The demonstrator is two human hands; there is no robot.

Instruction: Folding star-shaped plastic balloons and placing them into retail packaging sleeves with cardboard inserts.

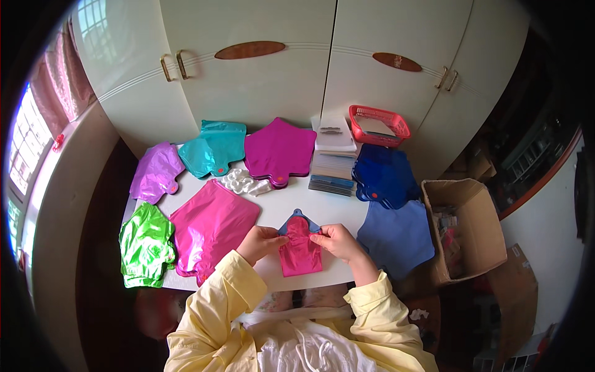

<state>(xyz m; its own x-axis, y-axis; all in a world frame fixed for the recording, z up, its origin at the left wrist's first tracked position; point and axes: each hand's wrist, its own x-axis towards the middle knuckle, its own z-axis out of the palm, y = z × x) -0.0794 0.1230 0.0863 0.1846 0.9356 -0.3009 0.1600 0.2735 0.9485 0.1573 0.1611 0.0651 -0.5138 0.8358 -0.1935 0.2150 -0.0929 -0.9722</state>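
Both my hands hold a folded pink foil balloon [299, 257] over the table's front edge. Behind its upper part shows a blue pointed piece [297, 214] with a small tab at the tip; whether it is card or foil I cannot tell. My left hand [260, 243] pinches the upper left side, thumb on top. Opposite it, my right hand [339, 242] pinches the upper right side in the same way. Left of my hands lies a larger stack of flat pink foil balloons [214, 226]. A bundle of white ribbon [245, 182] rests behind that stack.
Flat foil balloons line the white table [279, 208]: green [147, 245], lilac [155, 170], teal [214, 149], magenta [280, 149], navy [385, 173] and light blue [396, 235]. Stacked cards [334, 164] stand near a red basket [401, 129]. An open cardboard box [489, 229] is at right.
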